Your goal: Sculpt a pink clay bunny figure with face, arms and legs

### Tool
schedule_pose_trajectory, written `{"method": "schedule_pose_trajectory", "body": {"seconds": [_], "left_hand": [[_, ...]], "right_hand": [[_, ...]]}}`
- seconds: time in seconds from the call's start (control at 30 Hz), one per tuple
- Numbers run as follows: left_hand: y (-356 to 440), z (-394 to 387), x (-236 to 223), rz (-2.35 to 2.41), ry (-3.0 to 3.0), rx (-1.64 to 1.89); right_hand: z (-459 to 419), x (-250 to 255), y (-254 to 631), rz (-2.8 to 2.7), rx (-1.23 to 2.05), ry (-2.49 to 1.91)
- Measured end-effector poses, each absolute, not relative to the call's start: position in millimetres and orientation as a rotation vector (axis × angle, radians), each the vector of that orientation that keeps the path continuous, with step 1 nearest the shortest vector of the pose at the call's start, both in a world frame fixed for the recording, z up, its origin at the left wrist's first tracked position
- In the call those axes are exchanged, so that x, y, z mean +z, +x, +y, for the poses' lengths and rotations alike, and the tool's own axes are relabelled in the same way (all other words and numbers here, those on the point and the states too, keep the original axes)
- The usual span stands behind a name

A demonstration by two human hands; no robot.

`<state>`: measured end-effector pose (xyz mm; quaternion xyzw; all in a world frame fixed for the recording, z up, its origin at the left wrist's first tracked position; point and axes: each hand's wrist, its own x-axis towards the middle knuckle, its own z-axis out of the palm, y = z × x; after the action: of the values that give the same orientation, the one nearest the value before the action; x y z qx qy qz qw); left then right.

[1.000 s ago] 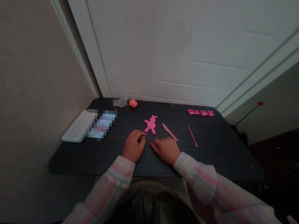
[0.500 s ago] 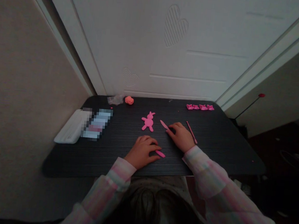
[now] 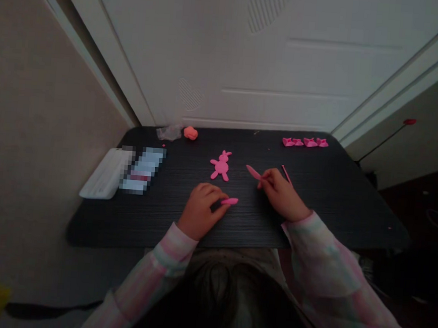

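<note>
My left hand [image 3: 202, 208] pinches a small, elongated piece of pink clay [image 3: 230, 201] between thumb and fingers, over the near middle of the table. In my right hand [image 3: 284, 197] is a pink modelling knife [image 3: 253, 172], its blade pointing left and away from me. Beyond my hands a flat pink clay rabbit [image 3: 222, 167] lies on the tabletop, with ears, round body and splayed limbs. A thin pink stick [image 3: 287, 174] lies just behind my right hand, partly hidden by it.
The black table [image 3: 123, 227] stands against a white door [image 3: 213, 42]. Along its back are a crumpled clear bag [image 3: 169, 132], an orange clay lump [image 3: 190, 133] and several pink bow-like pieces [image 3: 309, 143]. At left lie a white flat object [image 3: 106, 175] and a pixelated rectangle [image 3: 142, 170].
My left hand has raised the clay piece, which lay by its fingers, and turned it. My right hand has lifted the knife and moved right. The view has tilted down slightly.
</note>
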<state>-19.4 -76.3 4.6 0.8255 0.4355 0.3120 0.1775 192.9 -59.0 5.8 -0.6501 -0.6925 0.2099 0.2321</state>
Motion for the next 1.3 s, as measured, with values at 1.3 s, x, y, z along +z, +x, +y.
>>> {"method": "schedule_pose_trajectory", "body": {"seconds": [1.3], "left_hand": [[6.6,-70.3,-6.7,1.403,2.328,0.569]], "right_hand": [[-105.2,-2.2,163.4,-2.168,0.428,-1.606]]}}
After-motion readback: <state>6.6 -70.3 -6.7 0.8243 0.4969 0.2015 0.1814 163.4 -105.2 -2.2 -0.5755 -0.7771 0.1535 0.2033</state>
